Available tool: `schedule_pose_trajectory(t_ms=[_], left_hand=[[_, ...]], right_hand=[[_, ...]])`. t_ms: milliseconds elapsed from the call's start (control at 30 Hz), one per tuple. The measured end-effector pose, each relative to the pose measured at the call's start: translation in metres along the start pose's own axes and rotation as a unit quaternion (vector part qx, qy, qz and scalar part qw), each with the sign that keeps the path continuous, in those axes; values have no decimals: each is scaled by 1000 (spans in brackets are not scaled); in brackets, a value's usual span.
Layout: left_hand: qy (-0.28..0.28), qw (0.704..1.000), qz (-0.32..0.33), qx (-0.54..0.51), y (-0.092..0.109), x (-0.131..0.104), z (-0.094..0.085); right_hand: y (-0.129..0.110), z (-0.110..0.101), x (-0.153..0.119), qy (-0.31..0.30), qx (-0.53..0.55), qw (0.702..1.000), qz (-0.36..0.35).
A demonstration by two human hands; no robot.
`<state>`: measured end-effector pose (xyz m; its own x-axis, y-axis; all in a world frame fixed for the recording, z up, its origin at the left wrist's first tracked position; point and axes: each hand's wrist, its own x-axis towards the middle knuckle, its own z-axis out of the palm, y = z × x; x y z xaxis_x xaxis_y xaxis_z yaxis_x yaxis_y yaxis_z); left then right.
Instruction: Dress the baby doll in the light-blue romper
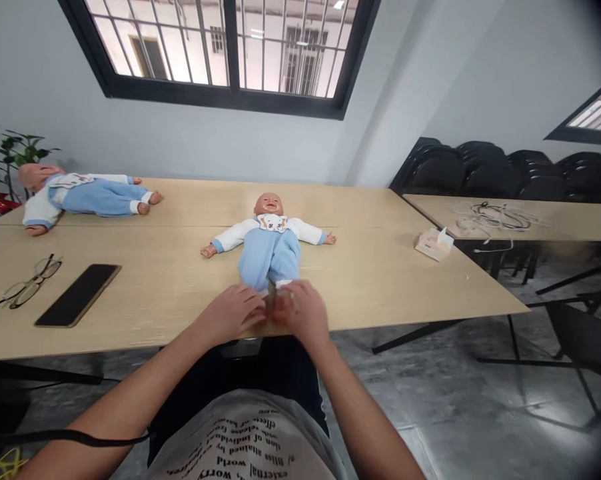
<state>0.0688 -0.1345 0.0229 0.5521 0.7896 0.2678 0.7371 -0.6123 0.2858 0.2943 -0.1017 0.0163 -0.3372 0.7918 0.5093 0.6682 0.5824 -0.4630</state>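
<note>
doll (272,250): on its back in the middle of the desk (380,267), head toward the wall (220,143), legs toward the near edge, arms stretched out to both sides; blue and white clothes, with an animal face on the bib (272,223).
left hand (240,310): at the feet end of the doll, fingers bent inward beside the lower leg; cannot tell whether it is pinching the foot.
right hand (304,310): just beside the other one, over the doll's other foot, fingers bent and blurred; cannot tell how firmly they close, if at all.
phone (78,295): flat near the front edge, left of the hands, screen dark.
glasses (28,287): unfolded, just left of the phone.
other doll (98,197): lying at the far left in similar clothes, head to the left and feet to the right.
plant (23,150): green leaves behind that one's head.
tissue box (433,245): toward the right end, a white tissue sticking up.
cables (500,217): in a loose tangle on a second table (580,223) to the right.
chairs (435,167): black, stacked behind the cables.
window (230,100): dark frame, barred, above the far side.
</note>
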Motion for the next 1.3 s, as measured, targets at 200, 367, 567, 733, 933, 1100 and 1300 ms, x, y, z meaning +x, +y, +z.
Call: schedule_pose_trajectory(t_ms=[200,367,567,733,933,1100,1300], left_hand=[[-8,999,46,-15,33,11,25],[29,997,20,64,37,8,44],[114,988,7,101,32,5,57],[217,975,24,38,27,-6,65],[256,965,34,-35,21,-13,69],[269,961,9,-58,18,-14,71],[253,966,17,-59,21,-15,68]], right_hand=[[52,5,16,-33,-139,988,-56],[53,14,9,-24,-197,973,-122],[42,23,-3,-16,-138,978,-154],[34,15,-19,2,-67,991,-114],[31,20,-14,-19,-109,993,-35],[23,25,-18,-33,-86,995,-34],[23,8,-43,-130,-4,989,-70]])
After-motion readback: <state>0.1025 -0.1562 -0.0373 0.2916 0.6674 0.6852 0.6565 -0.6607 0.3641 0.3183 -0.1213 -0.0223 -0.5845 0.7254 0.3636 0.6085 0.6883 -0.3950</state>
